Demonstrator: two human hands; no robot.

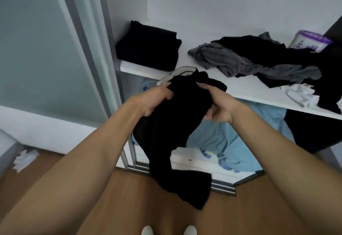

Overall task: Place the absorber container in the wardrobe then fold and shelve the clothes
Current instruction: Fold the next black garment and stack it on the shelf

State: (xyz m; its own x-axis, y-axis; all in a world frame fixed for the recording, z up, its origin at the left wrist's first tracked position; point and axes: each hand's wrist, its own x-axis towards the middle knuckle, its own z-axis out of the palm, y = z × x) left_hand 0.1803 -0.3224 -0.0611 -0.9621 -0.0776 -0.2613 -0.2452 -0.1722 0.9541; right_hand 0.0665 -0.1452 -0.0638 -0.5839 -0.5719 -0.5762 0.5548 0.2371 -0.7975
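A black garment (172, 132) hangs at frame centre, pinched at its top edge by the left hand (155, 99) and right hand (220, 105), not yet folded. At eleven o'clock one folded black stack (148, 47) sits on the wardrobe shelf (246, 88). At two o'clock a loose grey-and-black heap (259, 60) awaits folding; beyond it, what looks like the absorber container (311, 43) already stands.
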